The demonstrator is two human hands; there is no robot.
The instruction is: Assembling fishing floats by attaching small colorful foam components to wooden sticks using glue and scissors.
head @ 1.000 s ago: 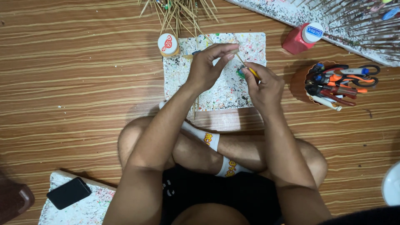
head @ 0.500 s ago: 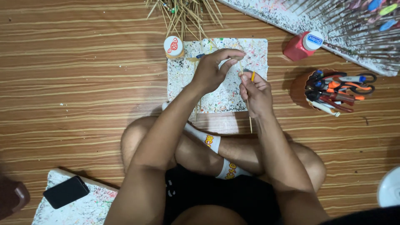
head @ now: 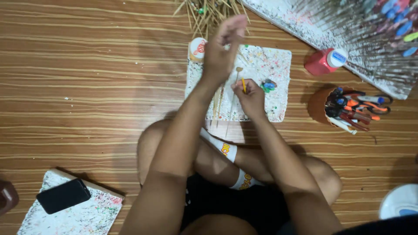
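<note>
Brown striped wood-grain floor (head: 78, 87) — smooth, with a soft sheen. White paint-speckled rectangular board (head: 270, 65) — matt, rough with dried flecks. Thin pale wooden sticks (head: 217, 102) are laid on it, bare and unvarnished. Red plastic bottle with white cap (head: 324, 62) — glossy. Black flat phone (head: 63, 196) — smooth, dull-glossy glass, on a second speckled matt board (head: 87, 215). Plastic-handled scissors and tools in a brown cup (head: 352, 106). White ribbed cloth socks (head: 226, 150).

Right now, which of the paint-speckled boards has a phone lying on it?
The speckled board at lower left, beside the person's knee; a black phone lies on it. The board under the hands carries sticks and beads instead.
</note>
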